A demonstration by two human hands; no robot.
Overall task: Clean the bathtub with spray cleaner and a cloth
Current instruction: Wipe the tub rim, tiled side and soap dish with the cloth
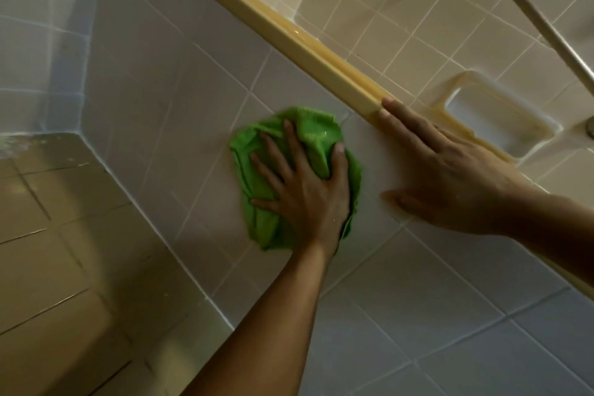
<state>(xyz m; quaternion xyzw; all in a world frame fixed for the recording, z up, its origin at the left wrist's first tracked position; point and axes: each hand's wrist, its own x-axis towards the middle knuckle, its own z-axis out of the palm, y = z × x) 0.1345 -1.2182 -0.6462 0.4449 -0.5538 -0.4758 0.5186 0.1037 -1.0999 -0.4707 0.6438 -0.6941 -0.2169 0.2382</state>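
Left hand [305, 190], fingers spread, presses the green cloth [313, 135] against the tub's tiled wall [160, 90]; right hand [450, 177] braces flat beside it, holding nothing. Overlapping strokes along the grout would serve best.

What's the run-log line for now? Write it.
step: wiping | left hand presses green cloth on tiled wall | right hand rests flat, fingertips at yellow ledge

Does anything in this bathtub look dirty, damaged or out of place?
Yes. Yellow-brown staining runs along the ledge and rings the recessed soap dish, darker than the pale tiles beneath, where the left hand presses the green cloth. Nothing looks broken or askew.
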